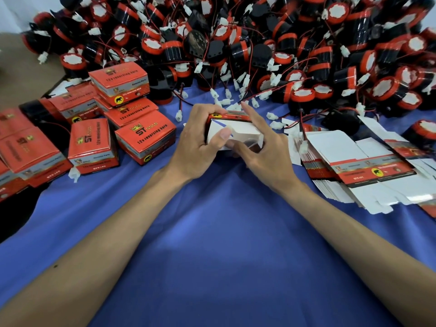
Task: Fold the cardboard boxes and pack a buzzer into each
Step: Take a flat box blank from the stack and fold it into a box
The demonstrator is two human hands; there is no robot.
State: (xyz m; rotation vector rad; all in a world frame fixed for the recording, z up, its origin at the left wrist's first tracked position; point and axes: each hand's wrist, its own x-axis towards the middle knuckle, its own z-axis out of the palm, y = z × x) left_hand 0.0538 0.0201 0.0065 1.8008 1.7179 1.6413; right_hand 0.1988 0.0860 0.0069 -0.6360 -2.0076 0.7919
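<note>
A partly folded red cardboard box [238, 132] with its white inside flaps showing is held between both hands above the blue cloth. My left hand [200, 142] grips its left end, thumb lying across a white flap. My right hand [262, 147] holds the right side, fingers curled under the box and the forefinger stretched along its top edge. A dark opening shows at the box's lower right. A huge heap of black and red buzzers [259, 43] with red wires and white plugs fills the back of the table.
Folded, closed red boxes [145, 135] are stacked at the left. A stack of flat unfolded box blanks [368, 171] lies at the right. Loose white plugs [226, 100] lie just behind my hands. Blue cloth [217, 232] covers the table toward me.
</note>
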